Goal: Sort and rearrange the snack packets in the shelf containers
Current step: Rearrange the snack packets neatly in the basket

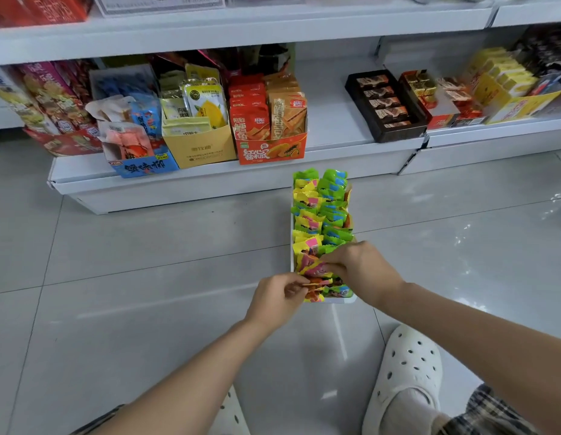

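Our long white tray [350, 299] of snack packets [320, 211] runs lengthwise away from us toward the shelf [210, 175]. At the tray's near end, our left hand [277, 301] pinches orange packets [313, 290] while our right hand [360, 268] curls around a yellow-pink packet [315, 270]. Both are equally near.

Lighting is reading bright, even and cool-white. Glare is showing on the glossy floor tiles [508, 215] well to the right of the hands, in broken white patches, and a pale streak is running down the floor just below the grip. Shadows under the forearms are staying faint and soft. Wide-angle distortion is bending the shelf edge [241, 29] far above the grip. Packets on the shelf are looking slightly soft; print is smearing.
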Action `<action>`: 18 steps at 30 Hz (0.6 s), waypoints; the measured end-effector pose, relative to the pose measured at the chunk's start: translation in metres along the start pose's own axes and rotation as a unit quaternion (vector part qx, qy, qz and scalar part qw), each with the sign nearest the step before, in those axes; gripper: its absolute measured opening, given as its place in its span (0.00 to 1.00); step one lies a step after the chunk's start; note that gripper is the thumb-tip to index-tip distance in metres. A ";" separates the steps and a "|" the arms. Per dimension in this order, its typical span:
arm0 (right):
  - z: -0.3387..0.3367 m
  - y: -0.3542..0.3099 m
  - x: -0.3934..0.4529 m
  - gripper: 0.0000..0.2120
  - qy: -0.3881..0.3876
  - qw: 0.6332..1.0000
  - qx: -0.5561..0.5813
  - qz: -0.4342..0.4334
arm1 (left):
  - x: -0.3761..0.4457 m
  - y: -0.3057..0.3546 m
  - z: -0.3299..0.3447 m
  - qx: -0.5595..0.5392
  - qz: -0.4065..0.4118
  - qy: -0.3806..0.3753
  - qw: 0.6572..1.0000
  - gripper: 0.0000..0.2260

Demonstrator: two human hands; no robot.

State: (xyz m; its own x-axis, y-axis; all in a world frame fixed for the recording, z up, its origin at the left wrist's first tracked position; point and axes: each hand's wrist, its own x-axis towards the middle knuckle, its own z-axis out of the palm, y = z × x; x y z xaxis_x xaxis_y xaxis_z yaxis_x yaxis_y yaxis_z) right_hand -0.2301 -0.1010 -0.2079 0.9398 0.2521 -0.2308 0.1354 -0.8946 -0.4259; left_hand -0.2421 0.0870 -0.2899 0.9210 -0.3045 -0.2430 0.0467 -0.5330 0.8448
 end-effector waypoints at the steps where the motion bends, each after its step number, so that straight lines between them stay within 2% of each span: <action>1: 0.006 -0.001 0.003 0.10 -0.009 1.000 -0.025 0.014 | 0.001 0.000 0.000 -0.003 -0.004 -0.001 1.000 0.05; 4: 0.017 -0.005 0.009 0.12 -0.015 0.993 -0.100 0.057 | 0.002 0.002 -0.002 0.016 0.003 0.018 1.000 0.03; 7: 0.011 -0.005 0.016 0.12 -0.009 0.994 -0.085 0.068 | 0.004 -0.003 -0.007 0.011 0.005 0.025 1.000 0.03; 9: 0.007 0.000 0.020 0.09 -0.013 0.993 -0.101 0.056 | 0.003 -0.007 -0.010 0.004 0.008 0.015 1.000 0.04; 13: 0.019 -0.006 0.022 0.04 -0.070 0.982 -0.170 0.050 | 0.002 -0.008 -0.008 0.015 0.029 0.022 0.999 0.04; 15: 0.032 -0.011 0.026 0.07 -0.099 0.977 -0.177 0.067 | 0.003 -0.010 -0.006 0.023 0.043 0.024 0.999 0.04; 18: 0.039 -0.017 0.038 0.07 -0.096 0.973 -0.191 0.083 | 0.004 -0.013 -0.007 0.041 0.063 0.035 0.997 0.04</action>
State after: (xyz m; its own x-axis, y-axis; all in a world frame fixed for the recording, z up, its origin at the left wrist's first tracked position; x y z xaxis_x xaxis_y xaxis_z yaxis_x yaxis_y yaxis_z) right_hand -0.2089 -0.0616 -0.2429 0.8879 0.1240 -0.4429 0.1283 -0.9915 -0.0205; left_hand -0.2365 0.0982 -0.2983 0.9423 -0.3194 -0.1005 -0.1012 -0.5576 0.8239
